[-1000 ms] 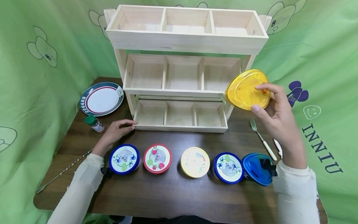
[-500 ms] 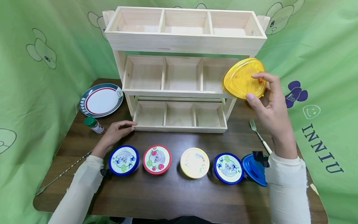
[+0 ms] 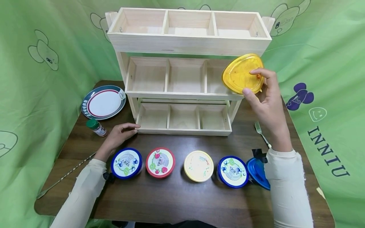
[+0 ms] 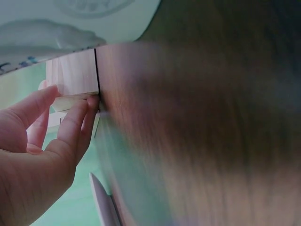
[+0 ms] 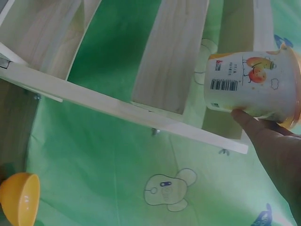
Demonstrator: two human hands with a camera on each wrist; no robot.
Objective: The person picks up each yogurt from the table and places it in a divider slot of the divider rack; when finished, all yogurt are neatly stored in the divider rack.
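Note:
My right hand (image 3: 269,104) holds a tub with a translucent yellow, rounded-triangular lid (image 3: 239,76) in front of the middle tier's right compartment. The right wrist view shows the tub's white, fruit-printed side (image 5: 240,89), with my fingers underneath. A pale wooden three-tier rack (image 3: 188,44) stands at the back, each tier split into three compartments. At its lowest tier's front left corner, my left hand (image 3: 121,136) grips the wood; in the left wrist view, the thumb and fingers of that hand (image 4: 56,141) lie around the corner.
Along the front are blue-lidded tubs (image 3: 126,163) (image 3: 233,171), a red-lidded tub (image 3: 160,162), a cream-lidded tub (image 3: 198,166) and a blue lid (image 3: 258,174). A plate (image 3: 104,102) and green-capped bottle (image 3: 96,127) stand left; a fork (image 3: 260,133) lies right. A yellow bowl (image 5: 21,197) shows in the right wrist view.
My right hand has moved the yellow-lidded tub up and left, from beside the rack to in front of its middle tier. My left hand has stayed at the lowest tier's corner.

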